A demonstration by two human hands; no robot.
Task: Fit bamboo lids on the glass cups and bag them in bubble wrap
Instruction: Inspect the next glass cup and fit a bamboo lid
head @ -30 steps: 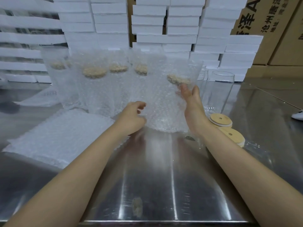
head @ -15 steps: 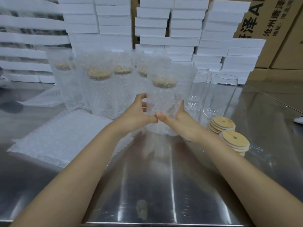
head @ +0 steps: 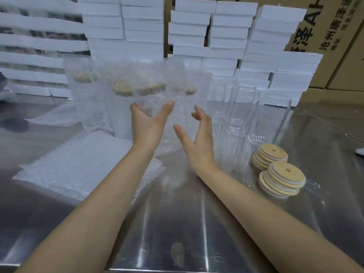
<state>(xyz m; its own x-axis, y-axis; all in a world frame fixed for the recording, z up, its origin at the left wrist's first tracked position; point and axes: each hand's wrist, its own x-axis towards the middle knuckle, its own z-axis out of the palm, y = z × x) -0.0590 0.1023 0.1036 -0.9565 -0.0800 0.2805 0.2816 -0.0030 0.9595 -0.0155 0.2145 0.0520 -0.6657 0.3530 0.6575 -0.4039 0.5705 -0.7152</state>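
Far left of the front bagged cup (head: pixel 185 101), flat on the table (head: pixel 177 223): a pile of bubble bags (head: pixel 74 164). Nearer left, upright in a row: more bagged cups (head: pixel 120 95), lids inside. Just left: left hand (head: pixel 146 126), open, thumb and fingers spread against the wrap, perhaps touching, hard to tell through the blur. Just right: right hand (head: pixel 199 140), open too, fingers spread, holding nothing. Further right: bare glass cups (head: pixel 243 113), upright. Right and nearer the camera: two stacks of bamboo lids (head: pixel 283 178). Behind: foam boxes (head: pixel 226 36).
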